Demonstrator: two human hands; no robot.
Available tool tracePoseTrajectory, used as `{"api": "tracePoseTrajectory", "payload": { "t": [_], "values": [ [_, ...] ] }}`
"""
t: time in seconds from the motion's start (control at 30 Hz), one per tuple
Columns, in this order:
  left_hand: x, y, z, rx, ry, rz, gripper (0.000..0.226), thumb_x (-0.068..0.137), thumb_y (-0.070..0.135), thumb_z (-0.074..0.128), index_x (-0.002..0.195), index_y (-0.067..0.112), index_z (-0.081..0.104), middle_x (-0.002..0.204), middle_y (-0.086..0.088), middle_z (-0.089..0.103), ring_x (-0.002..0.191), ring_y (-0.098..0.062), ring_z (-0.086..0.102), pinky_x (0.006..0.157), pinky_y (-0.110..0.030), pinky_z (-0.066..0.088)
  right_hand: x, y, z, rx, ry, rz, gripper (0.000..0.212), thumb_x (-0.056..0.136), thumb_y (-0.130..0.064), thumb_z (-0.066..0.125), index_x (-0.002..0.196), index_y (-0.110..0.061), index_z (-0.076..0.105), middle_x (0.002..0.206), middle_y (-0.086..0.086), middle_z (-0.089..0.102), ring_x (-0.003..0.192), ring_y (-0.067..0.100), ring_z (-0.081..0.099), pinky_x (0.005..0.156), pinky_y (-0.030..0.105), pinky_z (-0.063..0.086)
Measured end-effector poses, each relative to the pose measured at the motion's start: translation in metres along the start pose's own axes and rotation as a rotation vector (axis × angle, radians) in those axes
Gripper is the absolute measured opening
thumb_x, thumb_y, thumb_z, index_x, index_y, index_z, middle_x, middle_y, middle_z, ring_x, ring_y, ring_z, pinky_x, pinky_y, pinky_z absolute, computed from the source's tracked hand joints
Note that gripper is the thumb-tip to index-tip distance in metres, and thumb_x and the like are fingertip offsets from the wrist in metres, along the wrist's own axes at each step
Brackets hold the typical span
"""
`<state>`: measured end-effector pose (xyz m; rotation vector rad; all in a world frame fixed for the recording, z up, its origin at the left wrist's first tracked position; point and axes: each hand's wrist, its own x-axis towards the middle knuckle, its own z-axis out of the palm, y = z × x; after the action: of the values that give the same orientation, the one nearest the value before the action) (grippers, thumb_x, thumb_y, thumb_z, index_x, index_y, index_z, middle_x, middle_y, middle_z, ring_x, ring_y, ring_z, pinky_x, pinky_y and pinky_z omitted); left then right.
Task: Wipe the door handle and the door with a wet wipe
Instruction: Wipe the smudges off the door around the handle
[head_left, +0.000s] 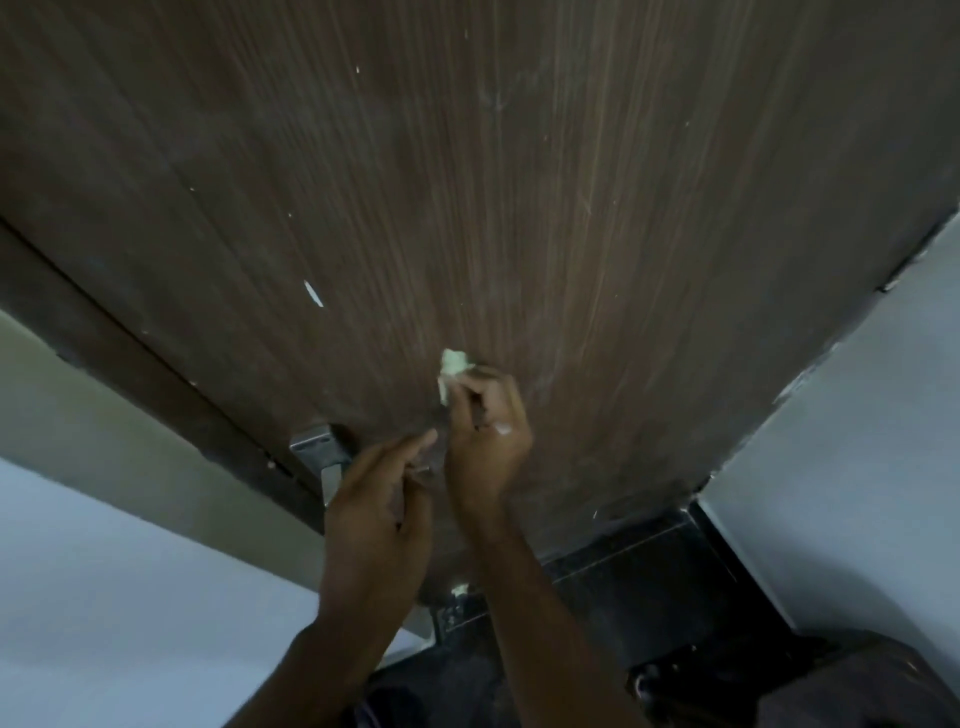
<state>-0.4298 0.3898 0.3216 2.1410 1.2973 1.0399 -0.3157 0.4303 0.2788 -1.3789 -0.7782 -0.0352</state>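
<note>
Nearest us, both our forearms reach up and forward from the bottom of the view, above a dark tiled floor (649, 566). Our left hand (379, 514) hangs just in front of the metal door handle (324, 457), fingers loosely extended and holding nothing that we can make out; the handle's plate and lever show at the hand's left, partly hidden behind it, close to the door's left edge. Our right hand (488, 441) is raised a little higher and further in, its fingers curled and pinching a small crumpled wet wipe (451, 374) that sticks out above the fingertips and seems to touch the brown wood-grain door (519, 182). The handle lies down and to the left of the wipe, near it, so we judge the right hand must sweep that way to reach it, with the left hand in its path. Beyond the hands the door panel stretches up, flecked with pale specks and one white chip (313, 293) up and to the left of the wipe. White walls (852, 415) flank the door.
</note>
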Motion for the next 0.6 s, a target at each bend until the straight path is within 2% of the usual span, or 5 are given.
{"api": "tracePoseTrajectory", "payload": {
  "t": [0.1, 0.27, 0.43, 0.53, 0.6],
  "values": [
    [-0.006, -0.002, -0.007, 0.000, 0.018, -0.016, 0.042, 0.088, -0.004, 0.057, 0.119, 0.022, 0.071, 0.119, 0.011, 0.068, 0.108, 0.001, 0.061, 0.092, -0.010, 0.046, -0.006, 0.028, -0.004, -0.007, -0.035, 0.072, 0.003, 0.091, -0.012, 0.072, 0.090, -0.013, 0.069, 0.094, -0.007, 0.068, 0.089, 0.001, 0.064, 0.081, 0.022, 0.057],
    [-0.018, -0.008, -0.012, 0.001, -0.002, -0.044, 0.046, 0.086, -0.007, 0.061, 0.118, 0.024, 0.071, 0.116, 0.016, 0.066, 0.107, 0.016, 0.055, 0.087, 0.002, 0.040, -0.042, 0.055, -0.006, 0.148, 0.077, 0.741, 0.012, 0.087, -0.012, 0.076, 0.084, -0.004, 0.068, 0.080, 0.015, 0.074, 0.077, 0.029, 0.071, 0.073, 0.057, 0.058],
    [-0.014, -0.011, -0.011, 0.026, -0.010, -0.009, 0.043, 0.086, -0.009, 0.060, 0.118, 0.018, 0.071, 0.115, 0.013, 0.065, 0.104, 0.013, 0.055, 0.090, 0.002, 0.036, -0.020, 0.013, 0.004, 0.180, -0.101, 0.565, 0.009, 0.077, -0.029, 0.083, 0.079, -0.032, 0.074, 0.078, -0.009, 0.077, 0.075, 0.011, 0.076, 0.072, 0.037, 0.064],
    [-0.007, -0.013, -0.010, 0.015, -0.006, 0.023, 0.041, 0.088, -0.007, 0.058, 0.119, 0.016, 0.070, 0.117, 0.007, 0.068, 0.107, 0.001, 0.061, 0.094, -0.009, 0.045, -0.006, 0.011, 0.006, 0.226, -0.148, 0.472, 0.013, 0.076, -0.037, 0.081, 0.087, -0.034, 0.074, 0.083, -0.013, 0.078, 0.076, 0.006, 0.075, 0.070, 0.023, 0.062],
    [-0.003, -0.015, -0.010, 0.014, 0.005, 0.031, 0.039, 0.088, -0.006, 0.058, 0.119, 0.015, 0.070, 0.115, 0.005, 0.070, 0.104, -0.002, 0.063, 0.093, -0.013, 0.049, -0.014, 0.024, 0.002, 0.154, -0.103, 0.556, 0.011, 0.077, -0.027, 0.083, 0.078, -0.031, 0.073, 0.077, -0.008, 0.077, 0.072, 0.007, 0.074, 0.068, 0.029, 0.062]
  ]
}}
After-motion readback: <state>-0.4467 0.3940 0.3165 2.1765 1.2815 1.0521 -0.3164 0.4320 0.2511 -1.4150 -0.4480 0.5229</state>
